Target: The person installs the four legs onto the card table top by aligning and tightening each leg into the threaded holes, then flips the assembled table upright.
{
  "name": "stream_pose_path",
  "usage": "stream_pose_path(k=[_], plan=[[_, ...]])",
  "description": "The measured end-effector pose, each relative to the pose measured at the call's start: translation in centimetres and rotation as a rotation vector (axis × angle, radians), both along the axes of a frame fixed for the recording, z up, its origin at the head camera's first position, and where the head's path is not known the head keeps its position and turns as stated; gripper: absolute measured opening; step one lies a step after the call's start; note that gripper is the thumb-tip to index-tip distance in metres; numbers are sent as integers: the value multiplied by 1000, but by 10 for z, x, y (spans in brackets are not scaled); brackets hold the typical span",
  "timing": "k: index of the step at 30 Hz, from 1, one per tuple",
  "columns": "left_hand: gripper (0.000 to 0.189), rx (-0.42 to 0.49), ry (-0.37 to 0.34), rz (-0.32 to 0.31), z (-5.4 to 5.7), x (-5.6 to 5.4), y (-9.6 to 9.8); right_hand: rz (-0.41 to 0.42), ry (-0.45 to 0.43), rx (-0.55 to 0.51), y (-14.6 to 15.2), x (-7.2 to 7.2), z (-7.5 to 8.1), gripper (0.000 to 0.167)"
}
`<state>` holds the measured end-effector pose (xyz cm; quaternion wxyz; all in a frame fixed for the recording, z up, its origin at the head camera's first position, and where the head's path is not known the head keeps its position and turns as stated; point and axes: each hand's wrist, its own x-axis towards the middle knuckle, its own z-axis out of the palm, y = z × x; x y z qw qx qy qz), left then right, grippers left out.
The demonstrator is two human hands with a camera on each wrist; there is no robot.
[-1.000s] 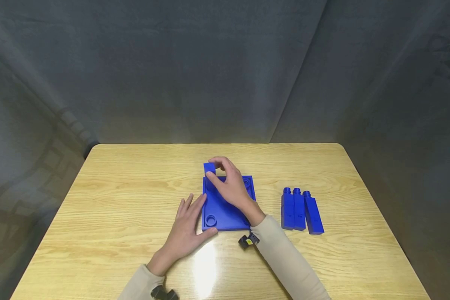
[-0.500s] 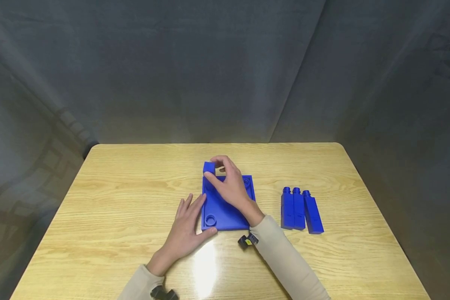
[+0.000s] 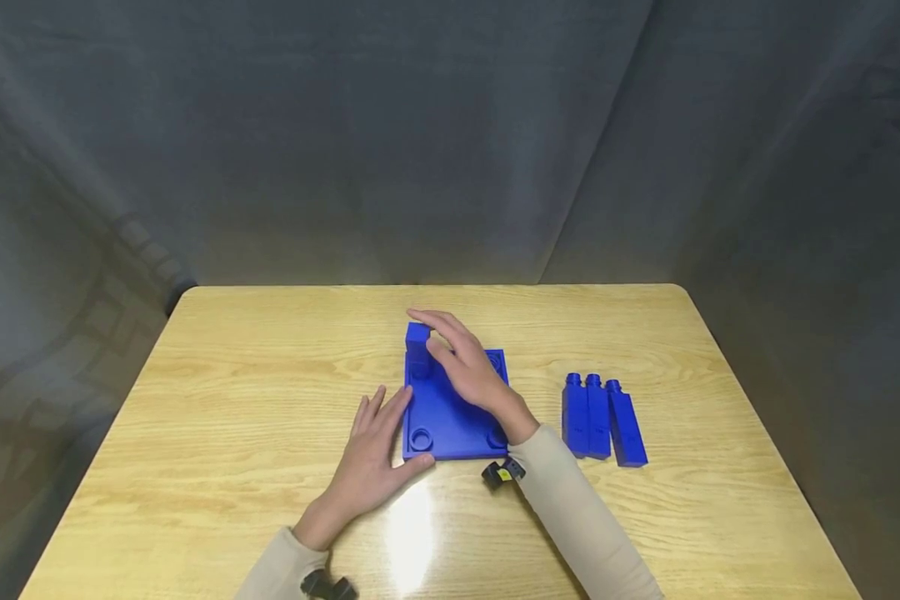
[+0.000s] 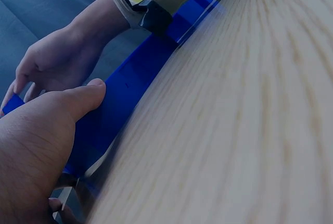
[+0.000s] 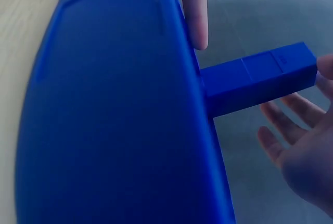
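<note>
A square blue plate [image 3: 453,417] with a raised rim and round sockets at its corners lies on the table. At its far left corner a square blue leg [image 3: 417,348] stands upright, its lower end at the plate. My right hand [image 3: 468,371] is beside this leg with its fingers extended; in the right wrist view the fingers [image 5: 307,109] are spread around the leg's free end without gripping it, one fingertip at or very near the end. My left hand [image 3: 375,458] rests against the plate's left and front edges, fingers and thumb spread.
To the right on the wooden table [image 3: 720,500] lie three more blue legs [image 3: 598,425] with threaded round ends, two side by side and one slightly angled. A dark grey curtain [image 3: 420,150] hangs behind the table.
My right hand has let go of the upright leg; its thumb has moved right, off the leg, and its fingers have straightened. My left hand has stayed in place.
</note>
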<state>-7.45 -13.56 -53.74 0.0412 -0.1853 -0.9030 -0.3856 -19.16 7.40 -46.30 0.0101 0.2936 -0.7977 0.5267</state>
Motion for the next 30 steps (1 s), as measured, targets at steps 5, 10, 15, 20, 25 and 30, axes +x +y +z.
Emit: stream_pose_path(k=[5, 10, 15, 20, 25, 30], plan=[[103, 4, -1, 1, 0, 0, -1, -1, -7, 21, 0, -1, 0, 43], [103, -1, -4, 2, 1, 0, -1, -58, -31, 17, -2, 0, -1, 43], [103, 0, -13, 1, 1, 0, -2, -150, -15, 4, -7, 2, 0, 39], [104, -6, -22, 3, 1, 0, -1, -226, 5, -16, -10, 4, 1, 35], [104, -5, -24, 4, 1, -1, -1, -260, 18, -5, -12, 5, 1, 34], [104, 0, -16, 4, 0, 0, -1, -266, 20, -12, -12, 4, 1, 35]])
